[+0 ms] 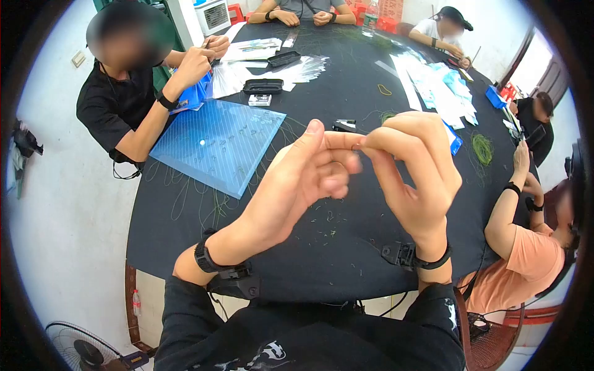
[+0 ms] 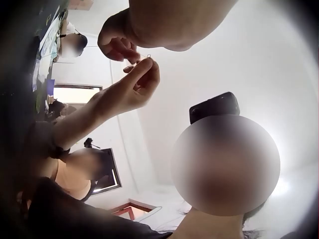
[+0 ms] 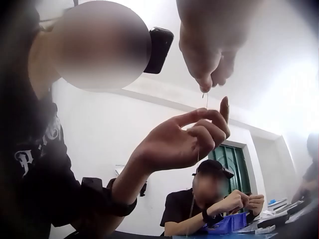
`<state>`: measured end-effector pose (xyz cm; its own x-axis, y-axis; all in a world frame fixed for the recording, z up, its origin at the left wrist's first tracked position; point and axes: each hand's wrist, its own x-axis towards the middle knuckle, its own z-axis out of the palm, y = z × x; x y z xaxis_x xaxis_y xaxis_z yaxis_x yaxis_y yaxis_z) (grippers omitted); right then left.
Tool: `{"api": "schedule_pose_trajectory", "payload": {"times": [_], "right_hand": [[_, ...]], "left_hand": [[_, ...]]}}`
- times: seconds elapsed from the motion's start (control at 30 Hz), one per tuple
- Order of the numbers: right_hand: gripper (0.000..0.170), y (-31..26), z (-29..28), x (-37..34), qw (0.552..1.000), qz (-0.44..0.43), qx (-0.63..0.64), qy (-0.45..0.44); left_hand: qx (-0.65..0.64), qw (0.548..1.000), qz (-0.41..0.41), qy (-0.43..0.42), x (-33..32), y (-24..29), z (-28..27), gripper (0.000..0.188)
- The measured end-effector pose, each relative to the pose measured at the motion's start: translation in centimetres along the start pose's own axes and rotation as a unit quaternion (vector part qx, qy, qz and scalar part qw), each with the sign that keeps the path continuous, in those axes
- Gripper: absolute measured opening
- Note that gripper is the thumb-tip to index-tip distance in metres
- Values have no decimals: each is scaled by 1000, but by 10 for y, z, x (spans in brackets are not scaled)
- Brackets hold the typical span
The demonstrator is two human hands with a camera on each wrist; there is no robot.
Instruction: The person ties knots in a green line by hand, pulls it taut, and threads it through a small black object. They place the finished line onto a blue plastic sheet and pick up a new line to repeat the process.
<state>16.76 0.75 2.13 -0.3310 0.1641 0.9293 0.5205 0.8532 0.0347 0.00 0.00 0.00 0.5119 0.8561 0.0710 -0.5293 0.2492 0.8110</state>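
The right hand [image 1: 417, 170] pinches a tiny dark hook-like piece [image 3: 203, 95] in a narrow grip, at about two o'clock from the left hand [image 1: 284, 182], whose curled fingers hold a thin line [image 3: 208, 101] leading up to that pinch. Both are above the black table [image 1: 291, 247], with a blue board [image 1: 216, 145] at ten o'clock and a green coil [image 1: 482, 149] at three

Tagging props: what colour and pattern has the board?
The board is blue with pale parallel lines; the head view shows it best.
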Motion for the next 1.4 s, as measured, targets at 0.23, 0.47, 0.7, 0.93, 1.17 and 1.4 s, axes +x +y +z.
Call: {"api": "schedule_pose_trajectory", "payload": {"times": [0.23,0.47,0.7,0.93,1.17,1.4], "right_hand": [[26,-6,-2,3,1000,-28,-2,15],[27,-12,-1,0,1000,-12,5,25],[27,-15,1,-2,999,11,23,37],[29,-14,0,-3,991,44,118,35],[28,-17,-2,-4,983,83,160,25],[28,-17,-4,-2,979,93,181,16]], "left_hand": [[294,942,159,24,-12,11,9,22],[379,889,248,67,-15,9,10,16],[392,875,272,83,-18,10,12,13],[396,867,287,95,-20,11,14,7],[392,862,306,103,-20,10,13,11],[390,867,296,97,-21,10,12,15]]}}
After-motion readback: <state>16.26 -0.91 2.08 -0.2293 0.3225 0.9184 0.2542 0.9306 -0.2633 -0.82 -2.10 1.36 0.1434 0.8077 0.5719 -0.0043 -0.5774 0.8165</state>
